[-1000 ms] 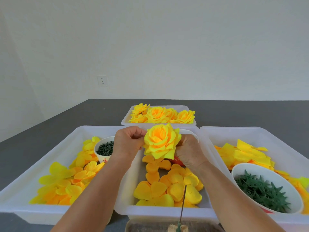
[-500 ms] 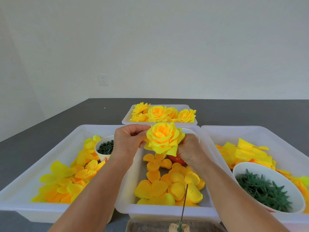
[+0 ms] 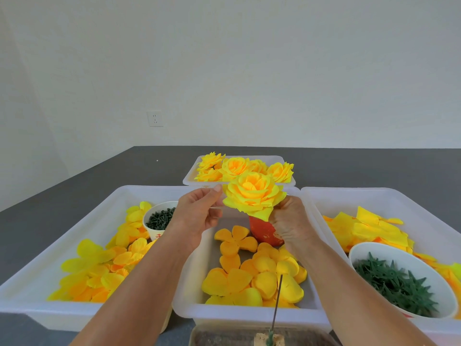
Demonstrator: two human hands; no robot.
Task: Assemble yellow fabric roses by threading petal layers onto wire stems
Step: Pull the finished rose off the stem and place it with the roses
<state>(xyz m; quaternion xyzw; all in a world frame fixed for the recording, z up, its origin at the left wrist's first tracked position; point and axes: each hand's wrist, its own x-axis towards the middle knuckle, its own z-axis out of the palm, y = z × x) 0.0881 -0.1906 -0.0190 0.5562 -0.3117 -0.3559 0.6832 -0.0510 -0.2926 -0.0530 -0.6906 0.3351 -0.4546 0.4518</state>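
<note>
The left tub point(image 3: 74, 248) is holding loose yellow petals and a cup of dark green pegs point(image 3: 159, 217). The left hand point(image 3: 197, 216) is pinching the outer petal of the ruffled yellow fabric rose point(image 3: 253, 193), raised over the middle tub's point(image 3: 249, 314) far edge; the right hand point(image 3: 290, 222) is gripping its base. The right tub's bowl point(image 3: 399, 278) is holding spiky green calyxes.

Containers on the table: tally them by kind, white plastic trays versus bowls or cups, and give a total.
White plastic trays: 4, namely left, middle, right, far.
White bowls or cups holding dark green plastic parts: 2, namely small cup, large bowl.
Red cup, partly hidden behind the right hand: 1.
Total: 7.
</note>
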